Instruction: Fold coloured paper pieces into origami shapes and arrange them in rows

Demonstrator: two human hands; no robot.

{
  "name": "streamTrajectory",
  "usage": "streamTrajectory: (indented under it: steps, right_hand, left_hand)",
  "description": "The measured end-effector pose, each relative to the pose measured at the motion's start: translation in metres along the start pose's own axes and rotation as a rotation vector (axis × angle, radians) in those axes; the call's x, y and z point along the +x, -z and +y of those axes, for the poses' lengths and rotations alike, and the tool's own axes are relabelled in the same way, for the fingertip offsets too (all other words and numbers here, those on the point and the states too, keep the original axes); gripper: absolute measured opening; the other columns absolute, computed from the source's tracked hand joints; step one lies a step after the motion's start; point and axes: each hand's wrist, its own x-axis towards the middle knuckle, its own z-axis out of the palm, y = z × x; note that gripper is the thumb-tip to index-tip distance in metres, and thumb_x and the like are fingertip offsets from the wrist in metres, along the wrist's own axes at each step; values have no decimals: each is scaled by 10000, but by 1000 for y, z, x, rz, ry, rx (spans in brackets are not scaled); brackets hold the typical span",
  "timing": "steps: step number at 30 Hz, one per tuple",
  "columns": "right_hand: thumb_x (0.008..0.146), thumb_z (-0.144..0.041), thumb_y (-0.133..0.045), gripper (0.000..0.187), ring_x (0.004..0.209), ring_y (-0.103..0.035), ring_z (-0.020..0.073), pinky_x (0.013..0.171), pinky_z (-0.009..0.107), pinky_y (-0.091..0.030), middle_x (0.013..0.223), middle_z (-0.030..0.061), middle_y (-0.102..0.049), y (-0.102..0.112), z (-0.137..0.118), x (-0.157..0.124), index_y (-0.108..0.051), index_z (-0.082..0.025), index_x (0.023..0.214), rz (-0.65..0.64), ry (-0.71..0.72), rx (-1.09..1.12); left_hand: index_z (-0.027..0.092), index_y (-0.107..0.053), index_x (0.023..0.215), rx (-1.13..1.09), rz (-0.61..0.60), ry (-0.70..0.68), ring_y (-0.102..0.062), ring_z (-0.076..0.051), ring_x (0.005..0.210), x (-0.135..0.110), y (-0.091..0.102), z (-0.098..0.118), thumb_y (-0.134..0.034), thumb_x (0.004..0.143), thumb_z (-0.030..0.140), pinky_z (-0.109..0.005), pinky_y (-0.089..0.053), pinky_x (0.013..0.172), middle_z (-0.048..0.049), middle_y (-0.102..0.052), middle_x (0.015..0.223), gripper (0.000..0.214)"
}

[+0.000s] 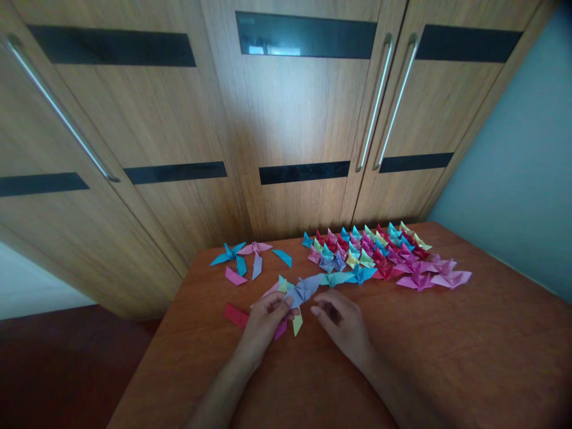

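My left hand [264,323] rests on the wooden table [447,357], its fingers closed on a folded purple paper piece [304,291] with yellow and pink tips. My right hand [342,325] lies just to the right of it, fingers curled, nearly touching the same piece; nothing shows inside it. A red paper strip [236,315] lies left of my left hand. Teal and blue folded pieces [346,276] trail off to the right of the purple piece.
A dense patch of several small folded paper shapes [370,250] in red, pink, blue, green and yellow covers the far right of the table. Loose blue, pink and purple pieces [248,257] lie at the far left. Wooden wardrobe doors [295,119] stand behind the table.
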Motion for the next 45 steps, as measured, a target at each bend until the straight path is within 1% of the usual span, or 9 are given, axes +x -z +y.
streamTrajectory:
  steps: [8, 11, 16, 19, 23, 30, 36, 41, 45]
  right_hand:
    - [850, -270, -539, 144, 587, -498, 134, 555, 236, -378, 653, 2, -557, 0, -2, 2, -617, -219, 740, 18, 5, -61]
    - [854, -274, -535, 127, 677, -539, 160, 618, 258, -425, 747, 31, -593, 2, -4, 2, -635, -230, 789, 62, 17, -29]
    - [875, -272, -504, 191, 943, -557, 208, 847, 329, -456, 987, 79, -603, 1, -2, 1, -647, -247, 1000, 83, 71, -57]
    - [886, -262, -486, 251, 1000, -543, 214, 886, 343, -447, 1041, 81, -588, 1, 1, 0, -623, -251, 1096, 64, 67, -85]
    - [890, -259, -479, 277, 1023, -530, 218, 904, 354, -438, 1072, 82, -575, 1, 0, 1, -601, -253, 1138, 44, 70, -99]
    - [886, -262, -488, 202, 987, -536, 213, 889, 346, -431, 987, 62, -604, 1, -4, 3, -664, -261, 986, -94, 101, -33]
    - [903, -336, -472, 240, 932, -555, 208, 820, 318, -441, 982, 57, -627, 2, -8, 6, -682, -258, 988, -137, -9, 174]
    - [893, -412, -482, 283, 733, -554, 169, 685, 263, -433, 810, 27, -623, 0, -3, 3, -702, -236, 868, -181, -129, 323]
    - [895, -396, -482, 275, 686, -536, 156, 671, 254, -429, 755, 19, -602, -1, -1, 1, -701, -240, 839, -186, -149, 333]
  left_hand:
    - [138, -669, 732, 145, -133, -62, -515, -130, 609, 1, -3, -7, -624, 784, 441, -202, -358, 544, -27, -633, 666, 311]
    - [142, -663, 703, 170, -111, -92, -506, -134, 618, 2, -2, -8, -630, 778, 439, -204, -357, 553, -18, -617, 670, 308]
    - [153, -650, 698, 186, -123, -164, -548, -169, 738, 2, -4, -8, -634, 779, 406, -233, -404, 663, -35, -648, 825, 266]
    - [153, -639, 673, 193, -139, -186, -558, -196, 811, 2, -5, -9, -617, 793, 391, -259, -415, 728, -48, -649, 872, 267]
    - [151, -641, 681, 195, -148, -168, -556, -192, 783, 1, -5, -9, -619, 790, 385, -258, -421, 706, -48, -642, 847, 259]
    - [152, -680, 744, 195, -146, -172, -559, -196, 787, -1, -6, -5, -643, 772, 388, -251, -422, 708, -46, -648, 817, 240]
    - [156, -662, 695, 185, -149, -164, -544, -171, 717, -4, -8, -3, -650, 766, 388, -236, -414, 652, -34, -639, 781, 243]
    - [159, -655, 661, 168, -183, -193, -556, -180, 756, -7, -11, 2, -647, 769, 377, -244, -419, 690, -39, -647, 794, 243]
    - [161, -667, 705, 221, -188, -212, -552, -180, 748, -7, -10, 1, -628, 790, 353, -246, -417, 679, -42, -641, 794, 213]
